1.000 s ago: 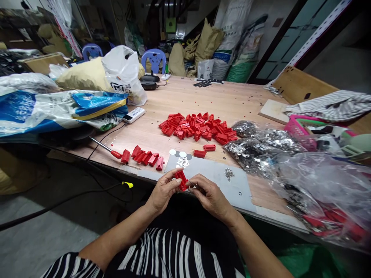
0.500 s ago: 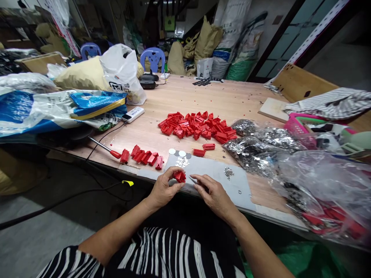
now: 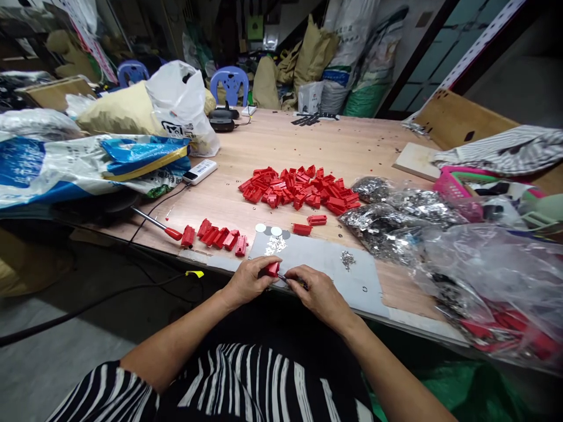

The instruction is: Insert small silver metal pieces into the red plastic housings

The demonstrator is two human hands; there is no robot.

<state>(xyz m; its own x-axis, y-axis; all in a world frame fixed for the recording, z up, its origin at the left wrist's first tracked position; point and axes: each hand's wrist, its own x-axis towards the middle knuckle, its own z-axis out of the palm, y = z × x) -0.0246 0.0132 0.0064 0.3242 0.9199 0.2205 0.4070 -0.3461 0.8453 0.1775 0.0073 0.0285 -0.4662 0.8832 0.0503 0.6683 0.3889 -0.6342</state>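
Observation:
My left hand (image 3: pixel 250 280) is closed around a small red plastic housing (image 3: pixel 272 269), holding it above the grey mat's front edge. Between the fingers of my right hand (image 3: pixel 319 288) is a pair of slim metal tweezers (image 3: pixel 282 278). Their tip meets the right end of the housing; whether it carries a part is too small to see. On the grey mat (image 3: pixel 316 264), small silvery flat pieces (image 3: pixel 275 245) lie just beyond my left hand. A little heap of tiny metal parts (image 3: pixel 347 259) sits farther right.
A pile of red housings (image 3: pixel 299 189) spreads across the mid-table. Several more stand in a row (image 3: pixel 221 238) at left, beside a red-handled screwdriver (image 3: pixel 173 233). Clear bags of metal parts (image 3: pixel 382 225) crowd the right side. Large sacks (image 3: pixel 149 152) cover the left.
The tweezers have moved left and now touch the housing. My left hand has turned the housing so its open end no longer faces me. The view has shifted slightly.

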